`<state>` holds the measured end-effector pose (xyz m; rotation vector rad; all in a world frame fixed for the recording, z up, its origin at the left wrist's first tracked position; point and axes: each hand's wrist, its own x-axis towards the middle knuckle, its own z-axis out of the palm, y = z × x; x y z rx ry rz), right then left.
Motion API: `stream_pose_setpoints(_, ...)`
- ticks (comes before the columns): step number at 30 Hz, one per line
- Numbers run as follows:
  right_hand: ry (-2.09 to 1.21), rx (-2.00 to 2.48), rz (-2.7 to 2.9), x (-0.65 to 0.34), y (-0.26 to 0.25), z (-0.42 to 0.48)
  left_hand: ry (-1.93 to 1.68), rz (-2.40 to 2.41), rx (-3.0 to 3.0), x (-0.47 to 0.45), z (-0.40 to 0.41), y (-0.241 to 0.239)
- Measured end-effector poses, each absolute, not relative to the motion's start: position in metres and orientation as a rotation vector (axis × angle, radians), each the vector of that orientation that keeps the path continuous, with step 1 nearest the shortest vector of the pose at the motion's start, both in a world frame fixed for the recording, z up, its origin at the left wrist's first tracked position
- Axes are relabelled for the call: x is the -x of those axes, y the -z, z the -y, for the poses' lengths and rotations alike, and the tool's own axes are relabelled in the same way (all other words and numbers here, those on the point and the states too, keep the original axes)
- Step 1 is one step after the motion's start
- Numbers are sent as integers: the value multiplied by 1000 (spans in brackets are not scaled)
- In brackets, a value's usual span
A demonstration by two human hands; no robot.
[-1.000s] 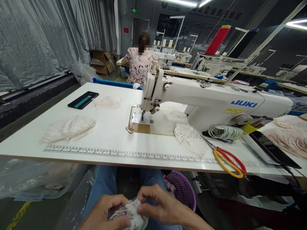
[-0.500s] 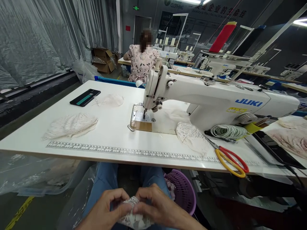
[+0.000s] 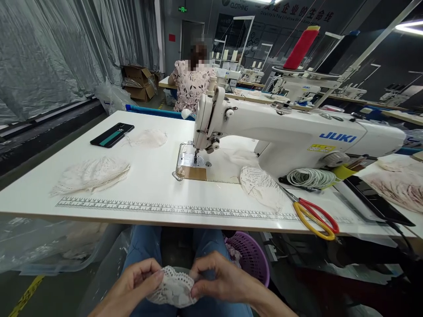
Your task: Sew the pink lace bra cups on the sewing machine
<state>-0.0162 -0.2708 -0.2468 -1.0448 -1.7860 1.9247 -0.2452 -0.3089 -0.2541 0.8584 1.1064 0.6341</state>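
A small white lace piece [image 3: 175, 288] with a scalloped, holed edge is stretched between my hands, low over my lap and below the table's front edge. My left hand [image 3: 140, 281] pinches its left side between thumb and fingers. On the other side, my right hand [image 3: 214, 279] grips the right edge, thumb in front. Above them on the table stands a white sewing machine [image 3: 280, 132], its needle area apart from both hands. One folded lace piece [image 3: 259, 187] lies in front of the machine, and a lace stack [image 3: 94, 174] rests at the table's left.
Red-and-yellow-handled scissors [image 3: 315, 218] overhang the front edge at right. A phone [image 3: 112, 134] and a thin pale fabric piece [image 3: 150, 138] lie at the back left. A purple basket [image 3: 251, 257] stands under the table. Ahead, a person [image 3: 193, 83] sits facing away.
My hands have moved apart and slightly left, spreading the lace piece so that more of its scalloped edge shows. The camera view has shifted slightly.
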Motion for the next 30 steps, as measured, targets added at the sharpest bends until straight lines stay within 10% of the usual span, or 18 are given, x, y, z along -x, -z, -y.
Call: stream_pose_setpoints(30, -2006, 974, 1712, 16, 254, 269, -535, -1105, -979, 229, 300, 255)
